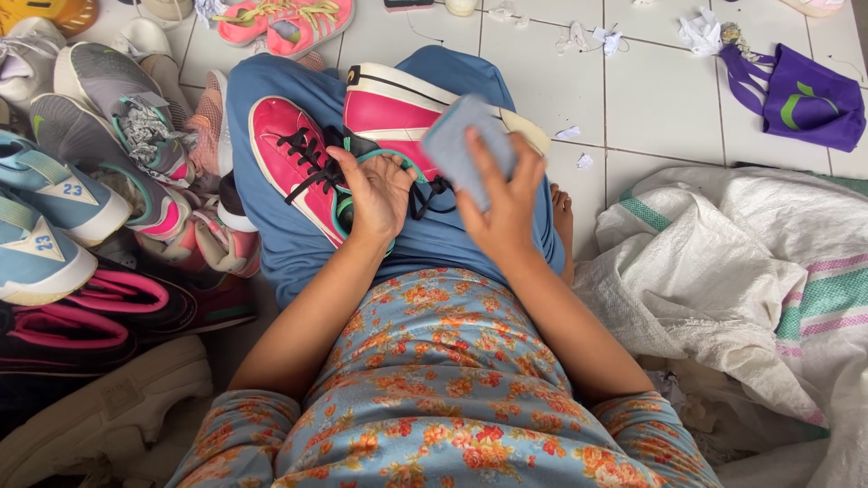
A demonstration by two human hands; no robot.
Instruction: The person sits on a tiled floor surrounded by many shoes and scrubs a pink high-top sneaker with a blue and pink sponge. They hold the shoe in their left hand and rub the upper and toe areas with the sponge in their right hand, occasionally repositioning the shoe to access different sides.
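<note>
Floral fabric [434, 389] of the person's top fills the lower foreground, with both forearms reaching out from it over a blue-clad lap [298, 244]. Left hand [378, 194] is closed in a grip around the collar of a pink high-top shoe [294, 158] with black laces, which lies across the lap with its toe pointing away to the left. Right hand [506, 203] has its grip closed on a grey-blue cloth [461, 145], pressed against the side of a second pink and white shoe [393, 108] just behind the first. Left of the lap, a heap of sneakers [99, 181] covers the tiled floor [660, 99]. To the right lies a crumpled white woven sack [723, 262], and further off a purple bag [805, 99].
</note>
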